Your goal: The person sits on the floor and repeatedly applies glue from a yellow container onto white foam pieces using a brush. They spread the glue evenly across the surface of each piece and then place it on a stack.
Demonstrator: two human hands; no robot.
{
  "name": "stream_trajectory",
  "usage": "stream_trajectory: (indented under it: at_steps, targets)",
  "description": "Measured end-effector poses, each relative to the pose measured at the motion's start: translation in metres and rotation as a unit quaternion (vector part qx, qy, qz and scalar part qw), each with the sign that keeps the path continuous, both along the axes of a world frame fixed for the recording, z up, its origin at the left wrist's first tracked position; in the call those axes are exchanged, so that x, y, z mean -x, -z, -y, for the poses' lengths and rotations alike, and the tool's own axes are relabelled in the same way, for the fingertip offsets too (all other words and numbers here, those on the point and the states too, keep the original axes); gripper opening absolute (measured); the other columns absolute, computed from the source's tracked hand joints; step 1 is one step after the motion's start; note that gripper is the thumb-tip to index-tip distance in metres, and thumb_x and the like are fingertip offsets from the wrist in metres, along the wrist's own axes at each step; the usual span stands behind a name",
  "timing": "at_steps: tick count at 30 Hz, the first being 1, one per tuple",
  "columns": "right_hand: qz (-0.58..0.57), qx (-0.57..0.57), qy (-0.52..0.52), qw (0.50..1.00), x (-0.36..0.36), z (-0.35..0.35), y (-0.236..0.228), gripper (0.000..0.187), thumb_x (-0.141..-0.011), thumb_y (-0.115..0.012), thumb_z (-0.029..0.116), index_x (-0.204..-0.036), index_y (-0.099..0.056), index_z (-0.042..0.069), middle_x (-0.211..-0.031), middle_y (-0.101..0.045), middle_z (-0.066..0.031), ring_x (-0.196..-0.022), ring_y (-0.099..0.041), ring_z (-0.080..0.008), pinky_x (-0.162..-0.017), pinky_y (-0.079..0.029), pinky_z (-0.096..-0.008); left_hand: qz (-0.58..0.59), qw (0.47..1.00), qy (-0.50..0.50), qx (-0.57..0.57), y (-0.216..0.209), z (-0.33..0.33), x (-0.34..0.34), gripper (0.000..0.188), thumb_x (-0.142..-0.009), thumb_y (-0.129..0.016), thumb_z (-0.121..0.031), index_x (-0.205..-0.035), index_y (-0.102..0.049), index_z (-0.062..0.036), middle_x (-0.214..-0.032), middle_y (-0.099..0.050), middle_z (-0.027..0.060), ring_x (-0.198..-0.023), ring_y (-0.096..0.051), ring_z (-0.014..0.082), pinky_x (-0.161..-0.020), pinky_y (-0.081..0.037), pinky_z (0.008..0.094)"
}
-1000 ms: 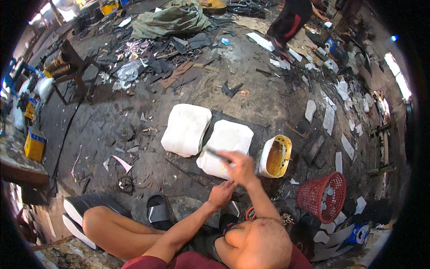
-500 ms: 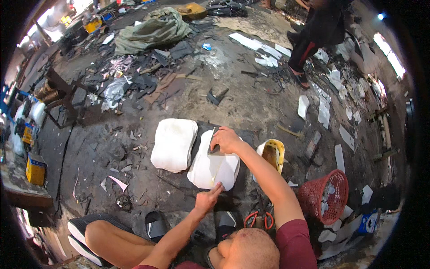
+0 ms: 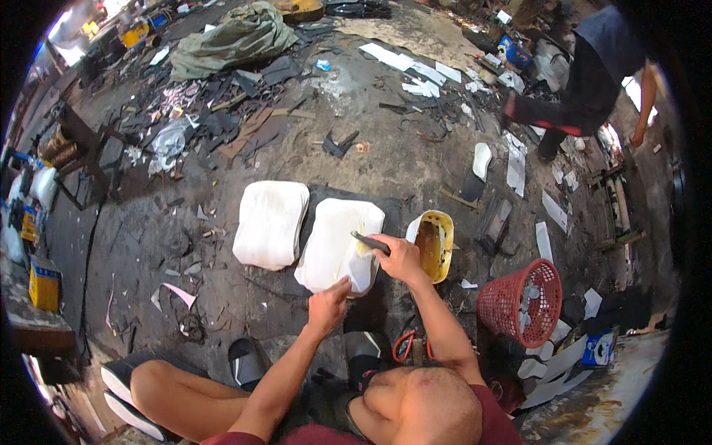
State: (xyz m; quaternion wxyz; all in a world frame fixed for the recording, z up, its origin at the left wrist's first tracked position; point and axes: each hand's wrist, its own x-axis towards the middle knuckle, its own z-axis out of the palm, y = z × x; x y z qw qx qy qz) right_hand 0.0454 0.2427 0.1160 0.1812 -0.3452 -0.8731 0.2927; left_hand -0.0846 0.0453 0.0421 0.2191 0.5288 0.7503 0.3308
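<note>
A stack of white, rounded sheets [image 3: 337,222] lies in front of me on a dark mat, with yellowish paste smeared on its top. My right hand [image 3: 404,259] grips a dark flat spreader [image 3: 371,241], its pasty tip over the right part of this stack. At the near edge, my left hand [image 3: 330,305] has its fingers closed on the white sheet's border. A second white stack [image 3: 271,225] lies just to the left, touched by neither hand. Right of my right hand stands a yellowed white tub [image 3: 445,252] with brownish paste inside.
A red plastic basket [image 3: 512,304] holding scraps stands at the right. Orange-handled scissors [image 3: 404,345] lie near my knee. A yellow-and-blue tin [image 3: 44,283] is at far left, and a greenish cloth heap [image 3: 236,41] lies farther off. Another person [image 3: 593,81] walks at upper right.
My right hand has come nearer and to the right with the spreader, which has turned. My left fingers have curled at the stack's near edge. The other person has stepped rightward.
</note>
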Motion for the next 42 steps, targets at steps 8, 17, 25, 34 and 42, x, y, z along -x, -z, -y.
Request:
stream_trajectory:
  at_steps: [8, 17, 25, 34, 42]
  targets:
    - [0.111, -0.065, 0.024, 0.991, 0.018, -0.014, 0.008, 0.034, -0.086, -0.066, 0.028, -0.119, -0.069, 0.019, -0.090, -0.073, -0.0195, -0.085, -0.070, -0.0400, -0.074, -0.054, -0.0543, -0.040, 0.998, -0.024, -0.046, -0.002, -0.003, -0.008, 0.049, -0.078, -0.066, -0.005, -0.126, -0.066, -0.0185, -0.137, -0.062, -0.0002, -0.080, -0.072, 0.0317, -0.069, -0.059, 0.0431]
    - [0.273, 0.051, -0.167, 0.946, -0.024, 0.080, -0.027, 0.030, -0.084, -0.071, 0.025, -0.113, -0.072, 0.022, -0.081, -0.070, -0.0144, -0.079, -0.070, -0.0356, -0.068, -0.054, -0.0492, 0.126, 0.910, -0.378, -0.115, 0.018, 0.019, -0.005, 0.041, -0.085, -0.064, 0.003, -0.125, -0.067, -0.0015, -0.111, -0.063, 0.0099, -0.078, -0.061, 0.0160, -0.071, -0.052, 0.0283]
    - [0.257, -0.100, -0.138, 0.951, 0.063, 0.000, -0.002, 0.032, -0.086, -0.060, 0.019, -0.117, -0.070, 0.022, -0.100, -0.074, -0.0100, -0.092, -0.071, -0.0324, -0.075, -0.056, -0.0458, 0.227, 0.890, -0.396, -0.010, 0.037, 0.015, -0.003, 0.050, -0.086, -0.064, -0.003, -0.136, -0.060, -0.0016, -0.123, -0.052, 0.0143, -0.089, -0.061, 0.0175, -0.084, -0.052, 0.0300]
    - [0.261, -0.020, -0.111, 0.959, 0.085, -0.054, -0.019, 0.035, -0.090, -0.064, 0.029, -0.124, -0.069, 0.033, -0.107, -0.074, -0.0072, -0.098, -0.070, -0.0290, -0.081, -0.056, -0.0471, 0.275, 0.886, -0.372, -0.002, 0.017, 0.019, -0.002, 0.051, -0.086, -0.064, -0.002, -0.137, -0.059, -0.0003, -0.126, -0.053, 0.0141, -0.093, -0.063, 0.0171, -0.086, -0.051, 0.0311]
    - [0.162, -0.137, -0.251, 0.944, 0.010, 0.106, 0.038, 0.040, -0.083, -0.062, 0.014, -0.120, -0.070, 0.026, -0.101, -0.071, -0.0052, -0.084, -0.071, -0.0283, -0.070, -0.057, -0.0435, 0.306, 0.857, -0.413, 0.030, 0.036, 0.029, 0.013, 0.038, -0.088, -0.061, -0.002, -0.126, -0.067, 0.0010, -0.115, -0.062, 0.0114, -0.091, -0.062, 0.0158, -0.083, -0.050, 0.0288]
